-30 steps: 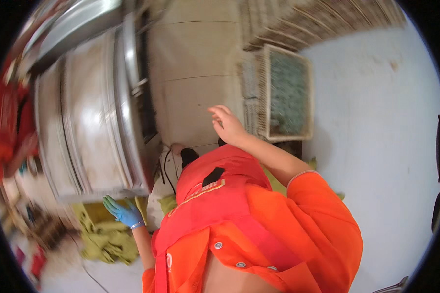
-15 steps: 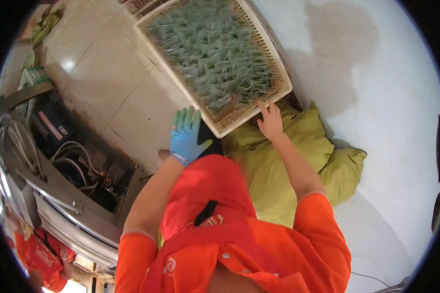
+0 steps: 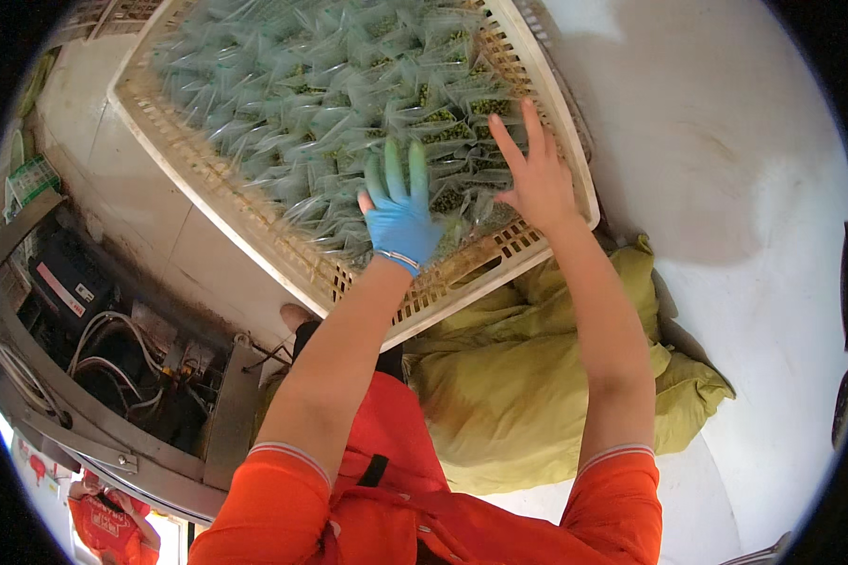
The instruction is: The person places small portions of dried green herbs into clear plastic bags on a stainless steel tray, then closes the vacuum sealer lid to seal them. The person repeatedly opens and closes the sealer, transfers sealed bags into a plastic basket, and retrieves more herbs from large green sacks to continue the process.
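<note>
A cream plastic crate [image 3: 224,232] holds rows of clear plastic bags [image 3: 287,108] packed close together, with small green pieces inside that I cannot name. My left hand [image 3: 405,224], in a blue glove with green fingertips, is over the bags near the crate's near end. Its fingers are stretched out, and bare skin shows at one side of the glove. To its right, my bare right hand [image 3: 543,184] spreads its fingers over the bags beside the crate's right wall. Neither hand grips a bag; whether the fingertips touch them I cannot tell.
Full olive-yellow sacks [image 3: 518,395] lie under the crate's near end, along a white wall [image 3: 688,141]. At the left stands a metal-framed machine [image 3: 221,414] with exposed hoses. A person in red [image 3: 108,523] is at the lower left. Light floor tiles [image 3: 151,188] show beside the crate.
Both hands have moved from the crate's near edge to over the bags. The crate appears larger and nearer, and the view has shifted. My red cap no longer covers the middle.
</note>
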Demonstrator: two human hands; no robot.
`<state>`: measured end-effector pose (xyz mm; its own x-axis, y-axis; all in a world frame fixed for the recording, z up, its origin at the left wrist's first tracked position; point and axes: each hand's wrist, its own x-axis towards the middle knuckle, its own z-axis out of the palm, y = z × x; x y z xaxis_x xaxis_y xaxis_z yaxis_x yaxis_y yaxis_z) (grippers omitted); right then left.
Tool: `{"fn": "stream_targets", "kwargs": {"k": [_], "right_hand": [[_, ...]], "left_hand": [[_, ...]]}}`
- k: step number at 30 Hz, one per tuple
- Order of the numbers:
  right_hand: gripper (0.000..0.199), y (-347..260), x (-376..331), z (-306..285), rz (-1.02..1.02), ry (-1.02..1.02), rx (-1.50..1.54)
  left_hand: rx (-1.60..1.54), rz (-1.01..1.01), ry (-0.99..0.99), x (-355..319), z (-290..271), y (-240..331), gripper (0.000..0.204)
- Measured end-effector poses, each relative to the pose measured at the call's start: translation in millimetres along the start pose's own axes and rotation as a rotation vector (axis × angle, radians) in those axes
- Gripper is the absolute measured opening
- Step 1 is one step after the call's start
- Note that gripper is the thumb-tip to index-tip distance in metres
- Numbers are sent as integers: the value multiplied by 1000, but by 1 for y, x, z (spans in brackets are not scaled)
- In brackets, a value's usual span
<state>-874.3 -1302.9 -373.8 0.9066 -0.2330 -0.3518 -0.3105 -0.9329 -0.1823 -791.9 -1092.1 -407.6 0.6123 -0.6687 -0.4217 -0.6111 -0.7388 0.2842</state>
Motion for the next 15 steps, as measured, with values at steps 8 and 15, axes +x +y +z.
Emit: {"fn": "stream_targets", "kwargs": {"k": [8,15], "right_hand": [[85,-8,24,24,16,-82,212],[40,9,31,36,-83,8,528]], "left_hand": [[-150,-39,-91,38,8,-14,106],[-244,243,-105,54,10,-21,54]]}}
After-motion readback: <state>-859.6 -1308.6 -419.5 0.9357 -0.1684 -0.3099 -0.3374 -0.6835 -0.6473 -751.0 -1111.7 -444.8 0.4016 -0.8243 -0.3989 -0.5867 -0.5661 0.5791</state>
